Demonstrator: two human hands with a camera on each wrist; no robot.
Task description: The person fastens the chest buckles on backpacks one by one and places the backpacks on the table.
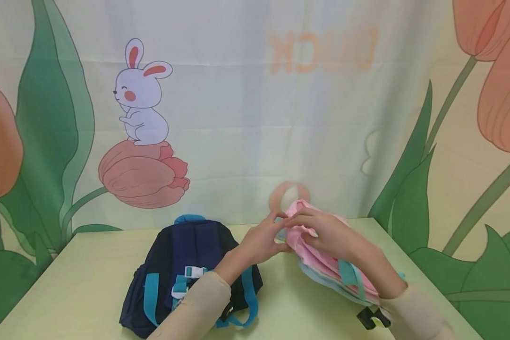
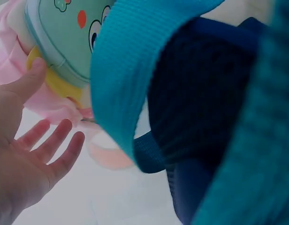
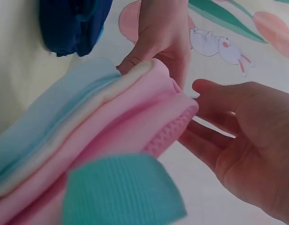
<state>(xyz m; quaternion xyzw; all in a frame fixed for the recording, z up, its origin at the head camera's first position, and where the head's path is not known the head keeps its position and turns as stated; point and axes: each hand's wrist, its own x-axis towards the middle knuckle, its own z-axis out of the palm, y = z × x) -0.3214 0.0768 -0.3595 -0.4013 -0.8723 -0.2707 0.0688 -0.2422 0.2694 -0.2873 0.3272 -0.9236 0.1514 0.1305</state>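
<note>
A pink and pale blue child's backpack (image 1: 318, 255) lies tilted on the right of the table, its top toward the back curtain. My left hand (image 1: 261, 238) holds its top end from the left; the thumb rests on a yellow patch (image 2: 64, 86) below the green front panel (image 2: 64, 42), with the other fingers spread loosely. From the right, my right hand (image 1: 327, 231) grips the pink top edge (image 3: 182, 101) with bent fingers and thumb. What lies between the fingertips is hidden. Under my left forearm sits a navy backpack (image 1: 195, 245) with teal straps.
White buckles (image 1: 194, 272) and loose teal straps (image 1: 250, 297) of the navy backpack lie close to my left forearm. A black clip-like piece (image 1: 371, 317) shows beside my right sleeve. The pale green table (image 1: 89, 283) ends at a printed curtain (image 1: 229, 118).
</note>
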